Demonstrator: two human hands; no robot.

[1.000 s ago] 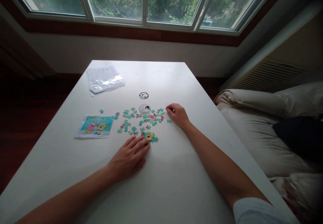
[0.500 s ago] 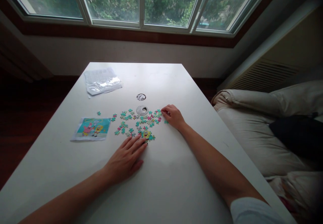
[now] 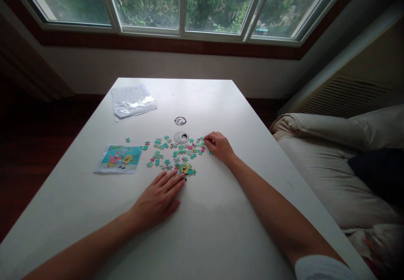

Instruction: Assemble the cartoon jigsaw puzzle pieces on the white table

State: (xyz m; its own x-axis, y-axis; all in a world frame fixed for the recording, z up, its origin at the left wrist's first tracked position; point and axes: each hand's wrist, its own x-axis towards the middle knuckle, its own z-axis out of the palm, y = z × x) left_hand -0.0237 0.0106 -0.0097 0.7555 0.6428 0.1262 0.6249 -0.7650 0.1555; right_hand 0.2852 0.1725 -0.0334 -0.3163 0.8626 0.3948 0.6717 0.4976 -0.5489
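Note:
Several small teal and pink puzzle pieces (image 3: 176, 151) lie scattered on the white table (image 3: 205, 225). A small joined cluster with a yellow cartoon figure (image 3: 184, 168) sits at the near edge of the scatter. My left hand (image 3: 159, 198) lies flat on the table, fingers stretched, fingertips just touching that cluster. My right hand (image 3: 219, 145) rests at the right edge of the scatter, fingers curled down onto the pieces there; whether it grips one is hidden.
A cartoon reference picture (image 3: 119, 158) lies left of the pieces. A clear plastic bag on paper (image 3: 132, 101) sits at the far left. Two round cable holes (image 3: 181, 137) are in the table. A cushioned seat (image 3: 331, 166) stands to the right; windows lie beyond.
My right hand has slid a little left, into the right edge of the pieces. My left hand has stayed flat by the joined cluster.

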